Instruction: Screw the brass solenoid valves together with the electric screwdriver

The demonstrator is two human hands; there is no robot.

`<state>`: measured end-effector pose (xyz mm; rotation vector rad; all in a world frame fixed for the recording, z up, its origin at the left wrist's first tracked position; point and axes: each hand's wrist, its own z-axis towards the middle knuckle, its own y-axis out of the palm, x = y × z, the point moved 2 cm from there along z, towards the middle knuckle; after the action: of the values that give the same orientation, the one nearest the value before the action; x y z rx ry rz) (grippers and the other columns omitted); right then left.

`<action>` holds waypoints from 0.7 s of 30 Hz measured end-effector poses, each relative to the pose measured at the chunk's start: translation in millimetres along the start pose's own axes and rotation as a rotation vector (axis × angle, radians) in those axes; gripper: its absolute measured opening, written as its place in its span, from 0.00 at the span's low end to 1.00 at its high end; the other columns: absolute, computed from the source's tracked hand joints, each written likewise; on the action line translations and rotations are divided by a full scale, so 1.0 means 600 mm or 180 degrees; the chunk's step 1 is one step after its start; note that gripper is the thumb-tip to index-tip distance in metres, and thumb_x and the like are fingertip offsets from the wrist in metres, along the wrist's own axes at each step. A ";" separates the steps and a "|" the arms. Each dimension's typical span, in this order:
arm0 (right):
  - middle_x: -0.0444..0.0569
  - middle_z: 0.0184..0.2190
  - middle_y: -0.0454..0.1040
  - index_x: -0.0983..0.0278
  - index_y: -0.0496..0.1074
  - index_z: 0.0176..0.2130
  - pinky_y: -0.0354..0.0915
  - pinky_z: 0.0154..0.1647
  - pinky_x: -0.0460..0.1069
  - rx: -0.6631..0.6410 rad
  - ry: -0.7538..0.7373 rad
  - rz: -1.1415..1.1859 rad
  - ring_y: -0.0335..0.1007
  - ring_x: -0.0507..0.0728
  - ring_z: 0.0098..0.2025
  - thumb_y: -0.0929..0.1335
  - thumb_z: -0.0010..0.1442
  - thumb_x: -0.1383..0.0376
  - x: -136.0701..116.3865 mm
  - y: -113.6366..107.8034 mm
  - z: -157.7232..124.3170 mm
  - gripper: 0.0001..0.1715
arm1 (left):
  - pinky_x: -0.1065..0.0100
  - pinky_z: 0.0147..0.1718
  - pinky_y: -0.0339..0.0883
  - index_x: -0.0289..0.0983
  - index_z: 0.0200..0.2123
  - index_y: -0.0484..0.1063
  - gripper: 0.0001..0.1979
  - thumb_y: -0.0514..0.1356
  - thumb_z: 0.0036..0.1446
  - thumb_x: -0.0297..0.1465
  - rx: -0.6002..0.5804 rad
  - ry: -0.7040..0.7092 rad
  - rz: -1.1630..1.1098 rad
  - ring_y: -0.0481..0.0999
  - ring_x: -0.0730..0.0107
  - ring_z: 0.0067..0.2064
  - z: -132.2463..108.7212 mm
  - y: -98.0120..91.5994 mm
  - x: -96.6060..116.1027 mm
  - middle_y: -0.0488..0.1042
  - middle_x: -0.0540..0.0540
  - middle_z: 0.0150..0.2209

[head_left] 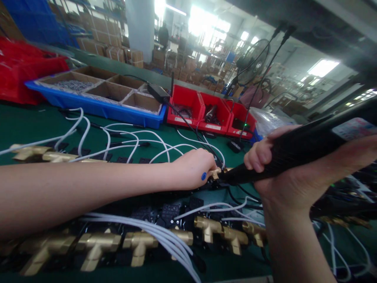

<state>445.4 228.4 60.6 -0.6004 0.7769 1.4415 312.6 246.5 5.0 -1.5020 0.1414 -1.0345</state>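
Observation:
My left hand (194, 171) reaches across the bench with its fingers closed on a small brass fitting (216, 173). A round blue spot shows on that hand. My right hand (290, 186) is wrapped round a black electric screwdriver (306, 147), tilted so that its narrow end points down and left at the brass fitting. Whether the tip touches it I cannot make out. Below my hands runs a row of brass tee fittings (140, 245) on black parts (173, 214). Thin white cables (165, 232) lie over them.
Behind the hands stand a blue divided tray (106, 112) of small hardware and red bins (215, 126) with metal parts. A red bin (35, 74) is at far left. Loose white cables cross the green bench top (17, 118). Further back are cartons (114, 54) and a fan (255, 63).

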 end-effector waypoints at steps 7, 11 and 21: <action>0.38 0.10 0.52 0.63 0.58 0.22 0.46 0.04 0.45 -0.0021 -0.0073 0.0071 0.47 0.51 0.08 0.59 0.58 0.31 0.009 0.003 0.000 0.40 | 0.68 0.30 0.65 0.37 0.32 0.82 0.11 0.59 0.58 0.24 -0.0003 0.0227 0.0357 0.77 0.60 0.31 0.001 -0.003 0.002 0.76 0.42 0.27; 0.38 0.10 0.54 0.63 0.62 0.23 0.48 0.06 0.46 0.0242 0.0229 0.0137 0.49 0.52 0.09 0.65 0.50 0.29 -0.004 0.000 0.002 0.40 | 0.69 0.29 0.63 0.39 0.36 0.82 0.11 0.58 0.61 0.26 -0.0037 0.0131 0.0419 0.78 0.61 0.32 -0.001 -0.002 -0.003 0.77 0.42 0.29; 0.39 0.11 0.54 0.64 0.66 0.24 0.50 0.08 0.44 0.0127 0.0096 0.0173 0.53 0.51 0.10 0.64 0.54 0.32 -0.036 0.025 -0.004 0.39 | 0.68 0.28 0.60 0.41 0.39 0.82 0.11 0.59 0.61 0.27 -0.0079 0.0147 0.0193 0.78 0.60 0.34 -0.003 -0.005 -0.008 0.79 0.42 0.30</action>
<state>431.1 213.8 77.0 -0.5753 0.8494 1.4660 307.2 248.8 5.0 -1.4881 0.2318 -1.0223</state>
